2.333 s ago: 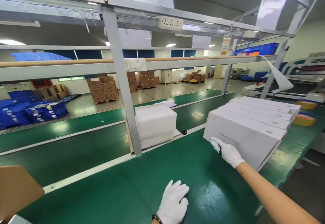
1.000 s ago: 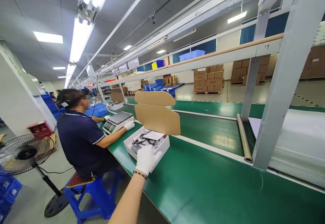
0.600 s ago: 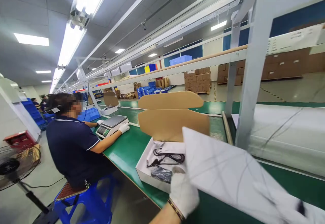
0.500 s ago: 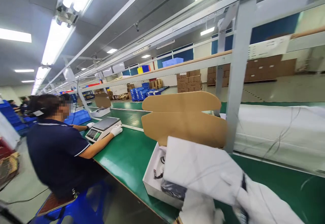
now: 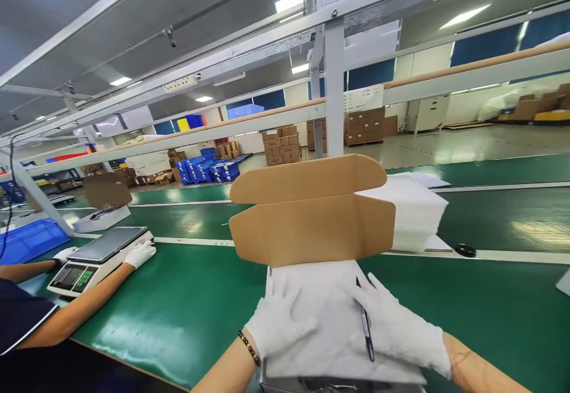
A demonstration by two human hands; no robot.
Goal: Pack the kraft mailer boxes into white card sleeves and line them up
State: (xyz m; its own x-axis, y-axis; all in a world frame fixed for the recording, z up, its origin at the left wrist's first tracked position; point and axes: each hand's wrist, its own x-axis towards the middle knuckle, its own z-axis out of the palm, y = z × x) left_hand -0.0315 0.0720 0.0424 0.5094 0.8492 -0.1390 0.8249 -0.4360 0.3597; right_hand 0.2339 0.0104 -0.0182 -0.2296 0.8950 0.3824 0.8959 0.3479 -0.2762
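A white foam sheet (image 5: 327, 304) lies over the contents of an open cardboard box (image 5: 312, 227), whose brown lid stands up at the back. My left hand (image 5: 278, 322), in a white glove, rests on the sheet's left part with its fingers spread. On the right part my gloved right hand (image 5: 392, 325) presses flat, holding a black pen (image 5: 365, 327) that slants between thumb and fingers. Below the sheet's near edge, dark wrapped contents show at the box front (image 5: 333, 386); the rest inside is hidden.
Behind the box at right stands a stack of white foam sheets (image 5: 414, 212), with a black tape roll (image 5: 465, 250) beside it. A co-worker's gloved hands hold a scale (image 5: 102, 256) at left. A metal post (image 5: 333, 84) rises behind the lid.
The foam sheet has gone from held tilted above the box to lying over it. My left hand has moved onto the sheet and spread out. The view has turned right.
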